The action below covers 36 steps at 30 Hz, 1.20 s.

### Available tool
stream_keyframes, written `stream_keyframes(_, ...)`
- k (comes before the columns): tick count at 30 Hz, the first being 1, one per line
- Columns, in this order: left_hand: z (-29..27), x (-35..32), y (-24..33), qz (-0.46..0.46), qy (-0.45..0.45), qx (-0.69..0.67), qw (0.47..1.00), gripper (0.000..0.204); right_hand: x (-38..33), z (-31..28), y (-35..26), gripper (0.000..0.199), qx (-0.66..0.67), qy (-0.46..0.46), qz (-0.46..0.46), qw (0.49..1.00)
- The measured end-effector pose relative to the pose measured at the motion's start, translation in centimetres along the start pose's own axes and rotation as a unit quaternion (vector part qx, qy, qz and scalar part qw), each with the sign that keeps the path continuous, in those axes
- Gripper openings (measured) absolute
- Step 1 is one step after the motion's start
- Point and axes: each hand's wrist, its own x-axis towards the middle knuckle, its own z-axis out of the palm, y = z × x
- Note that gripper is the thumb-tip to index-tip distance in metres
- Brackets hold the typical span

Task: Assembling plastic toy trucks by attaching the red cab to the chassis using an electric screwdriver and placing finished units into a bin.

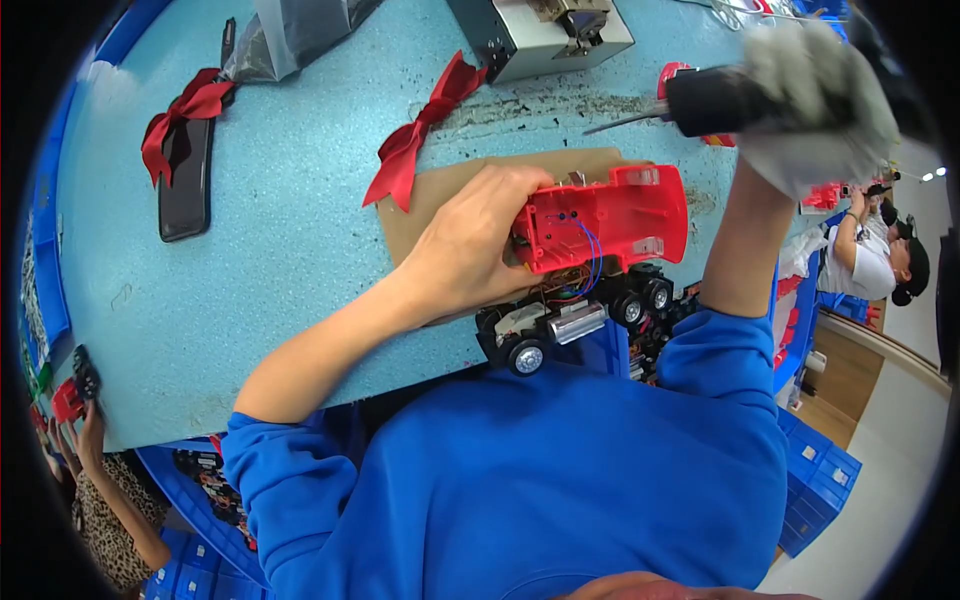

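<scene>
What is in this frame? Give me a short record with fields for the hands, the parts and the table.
left hand: bare, gripping the red shell
right hand: gloved, holding a black screwdriver, tip apart from the shell
chassis: black, wheeled, beside the shell, with blue wires between
table: brown sheet, red ribbon across a phone
co-workers: at both sides

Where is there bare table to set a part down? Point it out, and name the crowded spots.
Widest: blue tabletop between the black phone, the cardboard and the left forearm. Another patch lies left of the phone. Crowded: around the left hand, with the cardboard, red shell and wheeled chassis.
</scene>
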Motion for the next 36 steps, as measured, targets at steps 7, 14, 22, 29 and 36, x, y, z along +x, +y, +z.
stream_keyframes(7, 0.1, 0.2, 0.0, 0.012, -0.008, 0.012, 1.000, 0.061, 3.8, -1.4, 2.4, 0.023, -0.033, 0.019, -0.051, 0.998)
stream_keyframes(14, -0.1, -0.1, 0.1, -0.010, -0.034, 0.010, 0.999, 0.068, 8.3, 0.0, 7.6, 0.019, -0.050, -0.003, 0.066, 0.997)
stream_keyframes(22, 0.1, 0.1, -0.1, -0.005, -0.019, -0.003, 1.000, 0.061, 3.5, 2.3, 11.4, 0.024, 0.201, 0.130, -0.470, 0.849)
stream_keyframes(29, 0.0, 0.0, -0.1, -0.006, -0.013, 0.002, 1.000, 0.058, -6.5, 1.1, -3.5, 0.023, 0.122, 0.002, -0.013, 0.992)
stream_keyframes(36, 0.0, -0.3, -0.3, 0.004, -0.009, 0.012, 1.000, 0.058, -9.0, 6.4, 1.1, 0.023, -0.070, 0.003, -0.031, 0.997)
